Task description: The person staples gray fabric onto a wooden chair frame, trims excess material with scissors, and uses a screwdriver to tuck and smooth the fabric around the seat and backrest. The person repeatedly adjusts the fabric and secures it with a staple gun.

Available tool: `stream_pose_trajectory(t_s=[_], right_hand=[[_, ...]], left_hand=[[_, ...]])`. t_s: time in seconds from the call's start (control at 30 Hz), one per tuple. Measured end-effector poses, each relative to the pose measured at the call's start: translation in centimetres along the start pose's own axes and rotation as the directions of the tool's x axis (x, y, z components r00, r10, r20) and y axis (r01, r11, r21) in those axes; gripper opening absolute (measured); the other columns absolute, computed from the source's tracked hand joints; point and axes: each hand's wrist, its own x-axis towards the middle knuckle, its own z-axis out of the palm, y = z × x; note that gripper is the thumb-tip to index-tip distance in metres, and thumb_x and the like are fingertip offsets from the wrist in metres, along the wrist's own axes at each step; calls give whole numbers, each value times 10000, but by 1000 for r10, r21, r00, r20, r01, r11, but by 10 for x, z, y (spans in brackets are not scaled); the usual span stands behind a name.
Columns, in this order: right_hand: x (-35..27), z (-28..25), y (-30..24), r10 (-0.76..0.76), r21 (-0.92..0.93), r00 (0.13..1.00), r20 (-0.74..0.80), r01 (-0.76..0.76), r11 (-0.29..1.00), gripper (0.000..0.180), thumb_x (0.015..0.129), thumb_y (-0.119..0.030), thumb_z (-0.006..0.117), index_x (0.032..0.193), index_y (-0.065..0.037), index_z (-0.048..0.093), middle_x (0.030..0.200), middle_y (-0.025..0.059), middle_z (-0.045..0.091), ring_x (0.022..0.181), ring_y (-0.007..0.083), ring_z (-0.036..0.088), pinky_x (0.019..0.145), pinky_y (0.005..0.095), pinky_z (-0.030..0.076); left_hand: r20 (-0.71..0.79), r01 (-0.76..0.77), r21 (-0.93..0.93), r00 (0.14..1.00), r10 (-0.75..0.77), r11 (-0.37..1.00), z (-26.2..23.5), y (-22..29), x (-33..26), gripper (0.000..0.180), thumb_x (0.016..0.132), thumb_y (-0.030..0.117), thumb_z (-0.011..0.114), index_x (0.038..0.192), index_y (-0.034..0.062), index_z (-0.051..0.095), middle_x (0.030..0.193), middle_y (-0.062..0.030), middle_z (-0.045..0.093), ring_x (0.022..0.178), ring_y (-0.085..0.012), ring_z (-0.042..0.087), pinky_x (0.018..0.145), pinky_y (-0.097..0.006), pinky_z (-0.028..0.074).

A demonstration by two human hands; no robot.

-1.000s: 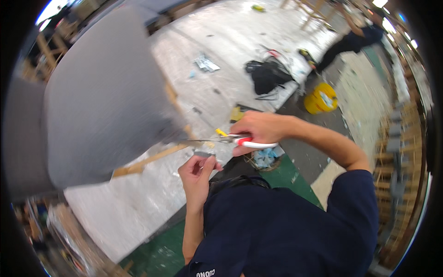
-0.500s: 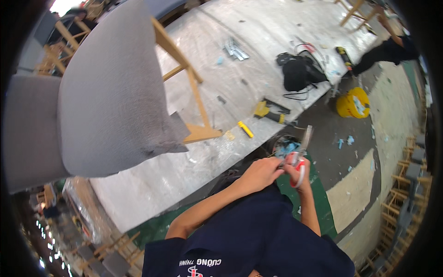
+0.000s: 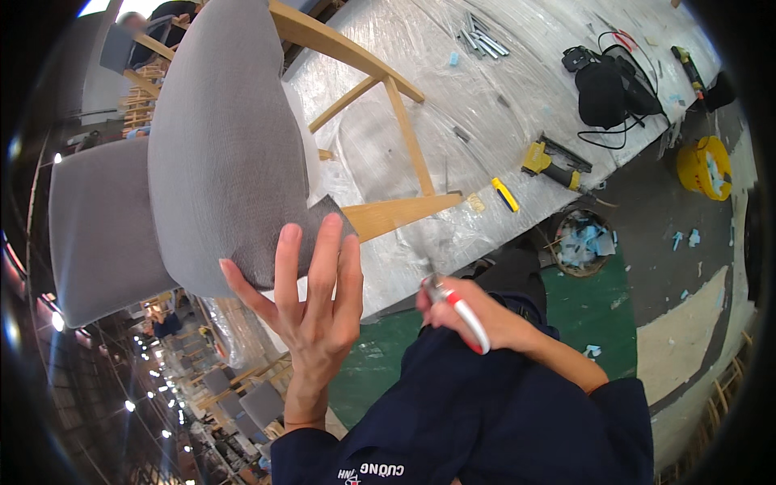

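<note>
A grey upholstered chair (image 3: 218, 137) with pale wooden legs lies tipped over on the plastic-covered table (image 3: 380, 291). My left hand (image 3: 311, 315) is open, fingers spread, with its fingertips at a dark, loose corner of the grey fabric (image 3: 295, 246) beside a wooden leg (image 3: 404, 214). In my right hand (image 3: 477, 311), closed in front of my body, is a pair of scissors (image 3: 467, 315) with red-and-white handles. The blades point toward the table edge and are smeared by motion.
On the table lie a yellow-handled tool (image 3: 505, 195), a yellow-and-black staple gun (image 3: 558, 166), metal strips (image 3: 483, 40) and a black bag (image 3: 610, 93) with cords. Beyond the edge stand a scrap-filled bin (image 3: 584, 271) and a yellow bucket (image 3: 695, 174). Another person (image 3: 162, 32) is at upper left.
My left hand has left the scissors and moved left to the chair's fabric corner. My right hand has brought the scissors left, toward the chair. The view has shifted.
</note>
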Motion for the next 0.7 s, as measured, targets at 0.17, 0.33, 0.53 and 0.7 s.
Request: stream_pose_trajectory(t_s=[0.17, 0.33, 0.53, 0.7], right_hand=[[20, 23, -16, 9, 115, 992, 124, -23, 993, 448, 1060, -442, 471, 941, -12, 509, 734, 51, 484, 684, 144, 457, 631, 327, 429], [36, 29, -37, -7, 59, 994, 114, 0, 998, 494, 1046, -464, 495, 911, 11, 498, 712, 129, 521, 646, 232, 489, 611, 388, 423], [43, 32, -43, 29, 67, 993, 111, -36, 997, 510, 1034, -463, 519, 888, 25, 499, 698, 176, 542, 615, 279, 500, 603, 415, 424], [37, 32, -46, 22, 15, 997, 71, -23, 1000, 515, 1038, -463, 516, 847, 15, 496, 679, 137, 527, 626, 228, 487, 595, 387, 419]], left_hand=[[-47, 73, 12, 996, -72, 997, 8, 6, -4, 146, 771, 203, 815, 892, 255, 753, 1196, 97, 658, 1295, -202, 492, 1233, -665, 184], [-84, 90, -11, 992, -90, 996, 9, 6, -8, 192, 758, 183, 815, 925, 262, 763, 1149, 55, 621, 1314, -225, 467, 1230, -656, 212], [-96, 57, -24, 994, -59, 998, 6, 3, -7, 298, 675, 106, 850, 922, 257, 780, 1185, 36, 565, 1318, -229, 458, 1241, -607, 234], [-102, 60, -39, 993, -64, 997, 7, 1, -9, 350, 638, 60, 870, 918, 252, 786, 1205, 21, 544, 1313, -230, 464, 1249, -576, 241]])
